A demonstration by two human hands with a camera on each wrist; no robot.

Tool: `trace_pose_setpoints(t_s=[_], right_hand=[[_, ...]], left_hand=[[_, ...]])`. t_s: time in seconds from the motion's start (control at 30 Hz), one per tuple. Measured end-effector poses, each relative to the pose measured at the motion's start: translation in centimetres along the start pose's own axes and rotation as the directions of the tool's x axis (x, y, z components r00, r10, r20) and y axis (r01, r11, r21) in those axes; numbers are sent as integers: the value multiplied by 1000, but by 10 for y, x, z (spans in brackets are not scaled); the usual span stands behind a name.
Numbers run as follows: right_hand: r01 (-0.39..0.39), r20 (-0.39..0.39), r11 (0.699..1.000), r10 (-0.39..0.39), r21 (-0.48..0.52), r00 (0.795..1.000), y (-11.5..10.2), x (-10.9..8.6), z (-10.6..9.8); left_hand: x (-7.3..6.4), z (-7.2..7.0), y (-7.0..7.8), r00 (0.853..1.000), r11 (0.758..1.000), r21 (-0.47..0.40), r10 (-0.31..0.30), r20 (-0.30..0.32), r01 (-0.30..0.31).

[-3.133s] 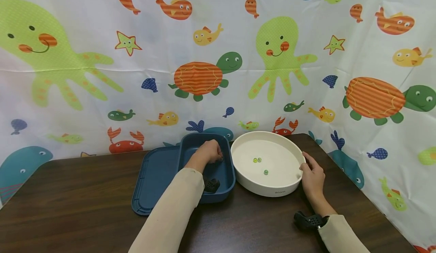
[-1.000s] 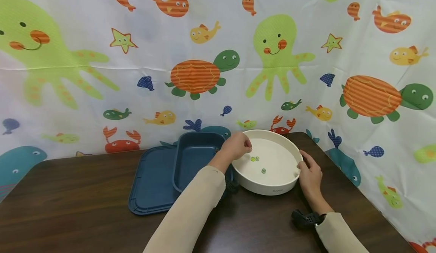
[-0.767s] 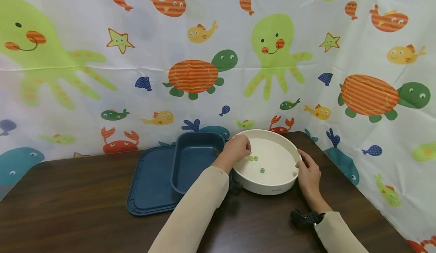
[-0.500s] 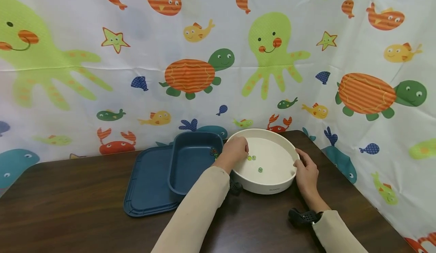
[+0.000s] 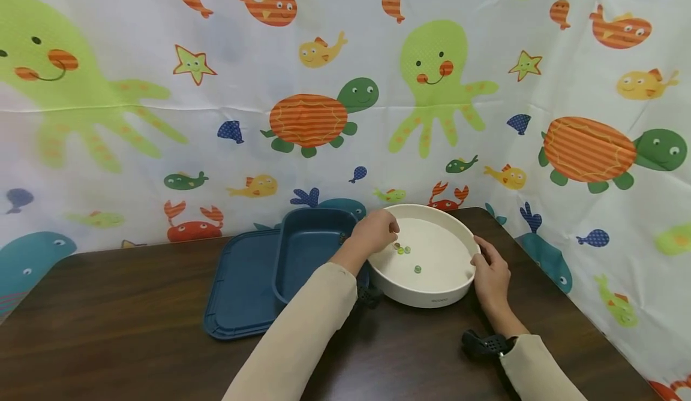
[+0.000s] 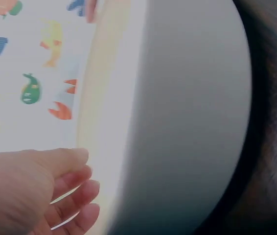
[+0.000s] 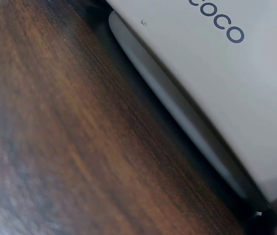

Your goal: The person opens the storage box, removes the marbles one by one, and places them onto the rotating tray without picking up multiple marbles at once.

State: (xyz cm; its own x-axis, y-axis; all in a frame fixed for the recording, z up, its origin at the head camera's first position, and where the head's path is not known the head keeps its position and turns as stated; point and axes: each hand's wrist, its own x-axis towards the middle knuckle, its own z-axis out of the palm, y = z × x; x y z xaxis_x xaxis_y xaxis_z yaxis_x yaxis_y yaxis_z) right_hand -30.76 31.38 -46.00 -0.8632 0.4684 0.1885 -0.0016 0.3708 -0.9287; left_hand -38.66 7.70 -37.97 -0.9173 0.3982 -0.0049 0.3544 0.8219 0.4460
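In the head view a round white tray stands on the table, with several small glass marbles inside. My left hand hovers over its left side, close to a brownish marble. Up close in the left wrist view, thumb and fingers are loosely bent beside the tray's wall, with nothing visible between them. My right hand grips the tray's right rim. The right wrist view shows mostly the tray's lettered outer side. Left of it sits a blue bin, partly hidden by my left arm.
Dark marbles show at the bin's right side. A flat blue lid lies left of the bin, on the dark wooden table. Behind hangs a white curtain printed with sea animals.
My left hand moved from inside the blue bin to over the tray. A brownish marble now shows beside the others there. My right hand stays on the rim.
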Motion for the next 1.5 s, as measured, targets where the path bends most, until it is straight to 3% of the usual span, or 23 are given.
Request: trace_pose_setpoints(t_s=[0.1,0.27,0.57,0.73,1.1,1.5], right_hand=[[-1,0,1000,1,0,1000,0,0,-1],[-11,1,1000,11,0,1000,0,-1,-2],[-8,6,1000,8,-4,1000,-3,-4,-1],[-9,14,1000,9,-7,1000,-3,-5,-2],[-3,6,1000,3,1,1000,-1,-3,-1],[-10,13,1000,10,-3,1000,-2,-1,-2]], left_hand=[[-7,-14,-4,1000,1000,-28,13,-22,-13],[-20,-30,-20,997,998,-64,-34,-75,29],[-33,-34,-57,985,986,-120,-131,-108,118],[-33,-29,-70,983,978,-142,-167,-83,154],[-26,-24,-87,984,973,-152,-177,-2,175],[-31,-28,-84,983,977,-125,-161,91,172]])
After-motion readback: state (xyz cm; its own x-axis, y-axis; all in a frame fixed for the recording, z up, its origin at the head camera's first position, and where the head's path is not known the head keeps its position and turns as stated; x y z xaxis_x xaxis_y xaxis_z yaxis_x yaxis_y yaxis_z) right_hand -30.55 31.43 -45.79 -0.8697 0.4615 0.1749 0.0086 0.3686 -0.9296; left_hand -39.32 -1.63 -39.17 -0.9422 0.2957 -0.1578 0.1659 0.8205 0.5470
